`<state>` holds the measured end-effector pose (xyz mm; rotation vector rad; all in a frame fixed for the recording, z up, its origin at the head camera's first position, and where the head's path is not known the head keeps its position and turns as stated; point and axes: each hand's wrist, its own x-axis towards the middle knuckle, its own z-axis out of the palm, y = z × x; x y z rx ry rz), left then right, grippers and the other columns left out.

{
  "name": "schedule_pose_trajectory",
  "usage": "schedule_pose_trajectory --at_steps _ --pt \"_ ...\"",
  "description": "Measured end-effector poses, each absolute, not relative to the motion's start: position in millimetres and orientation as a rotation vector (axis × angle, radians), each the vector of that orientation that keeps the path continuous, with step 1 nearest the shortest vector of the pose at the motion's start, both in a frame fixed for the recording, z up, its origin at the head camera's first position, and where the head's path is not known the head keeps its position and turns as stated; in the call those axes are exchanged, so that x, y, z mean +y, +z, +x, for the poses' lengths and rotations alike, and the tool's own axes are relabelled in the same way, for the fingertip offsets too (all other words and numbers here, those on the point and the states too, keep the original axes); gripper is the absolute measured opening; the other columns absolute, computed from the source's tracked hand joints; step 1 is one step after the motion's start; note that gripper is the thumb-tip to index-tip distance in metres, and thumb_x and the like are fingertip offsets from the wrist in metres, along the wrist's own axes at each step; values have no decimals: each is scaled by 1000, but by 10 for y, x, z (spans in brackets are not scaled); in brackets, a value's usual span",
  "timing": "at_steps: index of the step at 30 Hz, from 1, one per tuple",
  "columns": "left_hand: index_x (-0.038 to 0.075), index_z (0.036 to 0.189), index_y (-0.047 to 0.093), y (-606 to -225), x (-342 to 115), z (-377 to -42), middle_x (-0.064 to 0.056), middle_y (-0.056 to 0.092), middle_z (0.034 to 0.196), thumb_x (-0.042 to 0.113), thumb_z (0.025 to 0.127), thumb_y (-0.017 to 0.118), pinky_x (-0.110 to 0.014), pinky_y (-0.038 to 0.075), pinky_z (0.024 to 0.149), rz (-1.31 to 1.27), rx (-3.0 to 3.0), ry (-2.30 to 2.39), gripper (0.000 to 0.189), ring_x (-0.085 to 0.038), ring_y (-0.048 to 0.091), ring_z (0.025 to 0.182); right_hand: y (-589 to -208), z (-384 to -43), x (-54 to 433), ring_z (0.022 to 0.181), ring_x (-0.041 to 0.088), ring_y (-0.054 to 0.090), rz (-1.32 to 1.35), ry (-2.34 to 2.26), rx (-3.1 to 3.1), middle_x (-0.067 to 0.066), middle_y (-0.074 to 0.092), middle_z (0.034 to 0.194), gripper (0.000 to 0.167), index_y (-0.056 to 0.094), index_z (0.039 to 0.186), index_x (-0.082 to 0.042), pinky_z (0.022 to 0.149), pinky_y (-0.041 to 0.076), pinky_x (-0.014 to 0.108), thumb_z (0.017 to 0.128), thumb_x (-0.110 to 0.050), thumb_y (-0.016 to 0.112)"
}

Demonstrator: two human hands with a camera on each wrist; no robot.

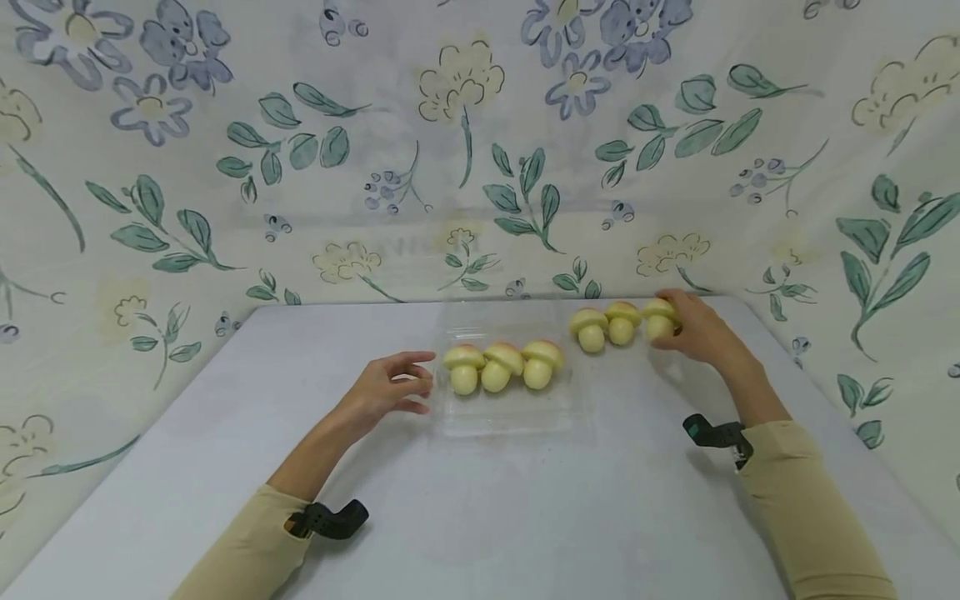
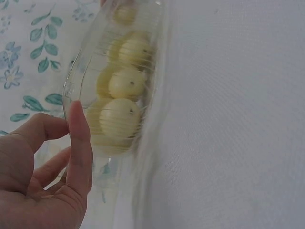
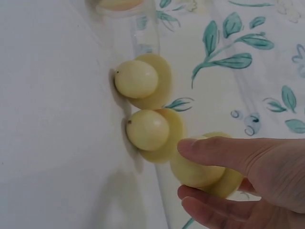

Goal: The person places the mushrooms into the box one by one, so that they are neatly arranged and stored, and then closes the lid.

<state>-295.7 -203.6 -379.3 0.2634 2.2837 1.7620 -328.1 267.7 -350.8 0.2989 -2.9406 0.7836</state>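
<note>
My right hand (image 1: 701, 329) pinches a yellow toy mushroom (image 3: 198, 169) between thumb and fingers, at the table's far right. Two more toy mushrooms (image 1: 605, 325) stand just left of it, side by side. A clear plastic container (image 1: 510, 421) sits at the middle of the table, with three toy mushrooms (image 1: 501, 367) in a row inside, their pinkish-topped caps toward the back. At the container's left side is my left hand (image 1: 390, 387), fingers loosely bent and spread. In the left wrist view its fingertips (image 2: 78, 114) are right at the clear rim.
White cloth covers the table (image 1: 487, 517). Behind it hangs a flowered curtain (image 1: 420, 167), close to the back edge and the loose mushrooms. Each forearm, in a beige sleeve (image 1: 810, 508), carries a black wrist camera (image 1: 712, 433).
</note>
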Motion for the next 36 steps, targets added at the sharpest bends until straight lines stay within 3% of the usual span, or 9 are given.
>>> schedule_pose_trajectory --at_steps 10,20,36 --pt "-1 144 44 -3822 -2042 -2931 -6 56 105 7 92 66 -30 62 73 263 2288 1753 58 -15 63 88 -3403 -3206 2580 124 45 44 324 777 -2928 29 40 140 75 31 149 -4 103 40 64 87 -14 73" --pt "-1 145 43 -3790 -2044 -2932 -6 56 105 7 92 66 -31 62 73 271 2301 1749 58 -14 63 88 -3304 -3152 2403 106 38 55 432 772 -2852 27 45 134 73 35 147 -3 87 53 48 87 -12 74" --pt "-1 145 43 -3784 -2041 -2942 -6 57 105 6 92 65 -31 62 72 269 2304 1739 58 -14 62 86 -3297 -3121 2119 103 31 57 565 891 -2793 21 48 132 73 38 145 -5 88 55 43 83 -8 76"
